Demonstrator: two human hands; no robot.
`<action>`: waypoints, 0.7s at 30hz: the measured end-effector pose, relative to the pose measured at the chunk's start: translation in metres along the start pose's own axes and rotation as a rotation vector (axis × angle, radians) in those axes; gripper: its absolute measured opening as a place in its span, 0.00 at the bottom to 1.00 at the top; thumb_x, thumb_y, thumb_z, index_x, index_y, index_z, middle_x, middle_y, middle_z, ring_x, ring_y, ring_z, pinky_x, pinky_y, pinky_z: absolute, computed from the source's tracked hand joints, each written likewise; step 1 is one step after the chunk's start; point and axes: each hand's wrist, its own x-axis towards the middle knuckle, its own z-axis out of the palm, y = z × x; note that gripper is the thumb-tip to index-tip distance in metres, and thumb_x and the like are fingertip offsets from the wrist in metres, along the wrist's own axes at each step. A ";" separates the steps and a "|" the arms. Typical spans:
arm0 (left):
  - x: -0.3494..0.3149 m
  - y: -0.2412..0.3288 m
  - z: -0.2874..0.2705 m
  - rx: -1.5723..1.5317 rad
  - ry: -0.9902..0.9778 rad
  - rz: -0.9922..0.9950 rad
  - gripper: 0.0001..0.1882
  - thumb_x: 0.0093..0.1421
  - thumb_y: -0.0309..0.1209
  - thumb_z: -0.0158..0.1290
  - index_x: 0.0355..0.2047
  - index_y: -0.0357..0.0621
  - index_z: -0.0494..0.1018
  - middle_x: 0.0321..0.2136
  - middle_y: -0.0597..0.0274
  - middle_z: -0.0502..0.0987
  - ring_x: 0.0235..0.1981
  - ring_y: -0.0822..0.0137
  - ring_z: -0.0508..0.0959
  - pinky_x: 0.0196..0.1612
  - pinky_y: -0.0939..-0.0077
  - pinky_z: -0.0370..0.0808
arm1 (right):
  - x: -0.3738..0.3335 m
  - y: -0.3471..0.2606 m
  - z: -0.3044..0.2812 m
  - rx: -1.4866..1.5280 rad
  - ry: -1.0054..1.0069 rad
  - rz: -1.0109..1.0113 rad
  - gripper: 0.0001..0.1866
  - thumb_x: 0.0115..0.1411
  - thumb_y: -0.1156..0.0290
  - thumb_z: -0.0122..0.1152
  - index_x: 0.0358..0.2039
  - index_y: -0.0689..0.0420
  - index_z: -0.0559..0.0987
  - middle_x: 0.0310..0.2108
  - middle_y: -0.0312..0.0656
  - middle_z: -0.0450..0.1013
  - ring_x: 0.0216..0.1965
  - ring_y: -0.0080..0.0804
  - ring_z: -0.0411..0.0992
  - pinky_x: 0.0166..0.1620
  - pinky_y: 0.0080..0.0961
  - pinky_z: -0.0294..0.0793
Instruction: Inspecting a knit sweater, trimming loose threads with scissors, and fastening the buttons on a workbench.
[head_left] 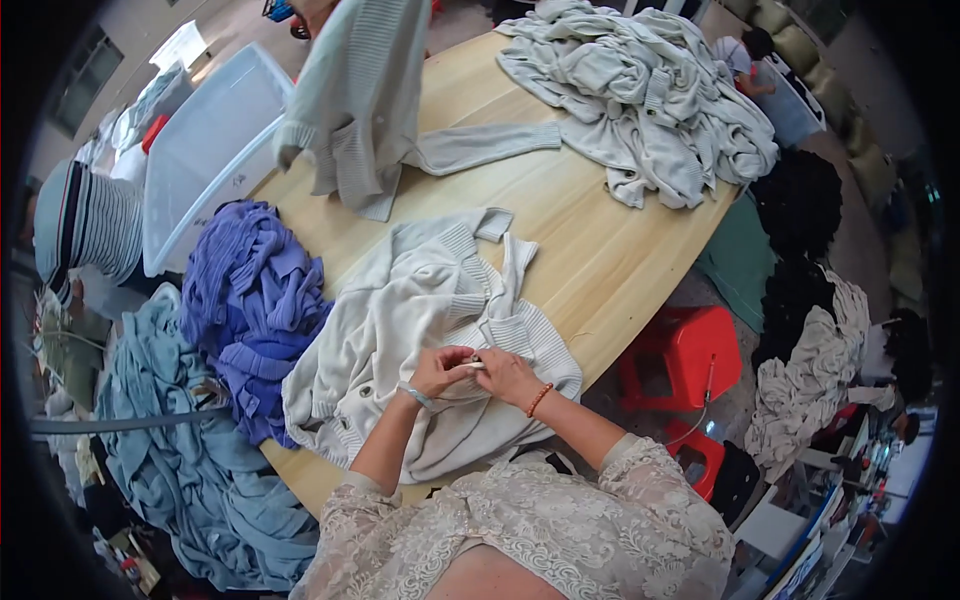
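cream knit cardigan [400,330] spread on round wooden table [600,250], left hand [438,370] and right hand [508,375] pinched together on its fabric, purple knit pile [255,300] beside it, pale grey sweater heap [640,90] at far edge, red plastic stool [685,355] below

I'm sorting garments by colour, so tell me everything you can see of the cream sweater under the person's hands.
The cream sweater is a ribbed knit with buttons near its lower left edge, lying crumpled and partly folded on the round wooden table. Its left edge meets the purple knit pile. The left hand and right hand pinch something small and pale just above it.
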 end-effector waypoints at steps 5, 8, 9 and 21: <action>-0.020 0.011 0.018 0.775 0.166 0.180 0.15 0.50 0.23 0.54 0.41 0.38 0.75 0.34 0.53 0.76 0.37 0.59 0.76 0.42 0.71 0.72 | 0.003 0.007 -0.001 0.074 -0.171 -0.074 0.15 0.52 0.67 0.56 0.39 0.62 0.74 0.33 0.55 0.73 0.36 0.53 0.72 0.41 0.40 0.72; -0.019 -0.001 0.017 0.765 0.225 0.210 0.13 0.51 0.21 0.51 0.38 0.37 0.76 0.30 0.53 0.75 0.32 0.61 0.76 0.37 0.72 0.72 | 0.004 0.015 0.004 0.095 -0.178 -0.108 0.12 0.52 0.74 0.52 0.38 0.62 0.75 0.36 0.56 0.72 0.40 0.52 0.71 0.45 0.40 0.70; -0.018 -0.005 0.017 0.723 0.239 0.179 0.12 0.52 0.21 0.51 0.38 0.37 0.76 0.30 0.54 0.75 0.32 0.63 0.76 0.37 0.73 0.72 | 0.003 0.014 0.003 0.116 -0.141 -0.126 0.13 0.52 0.76 0.50 0.39 0.62 0.75 0.36 0.55 0.72 0.41 0.52 0.71 0.46 0.40 0.70; -0.019 -0.008 0.009 0.344 0.205 0.087 0.09 0.55 0.19 0.46 0.35 0.33 0.74 0.27 0.65 0.77 0.29 0.77 0.73 0.34 0.83 0.71 | 0.010 0.013 -0.002 0.151 -0.094 -0.276 0.12 0.51 0.82 0.52 0.36 0.60 0.78 0.29 0.49 0.74 0.32 0.47 0.73 0.35 0.34 0.72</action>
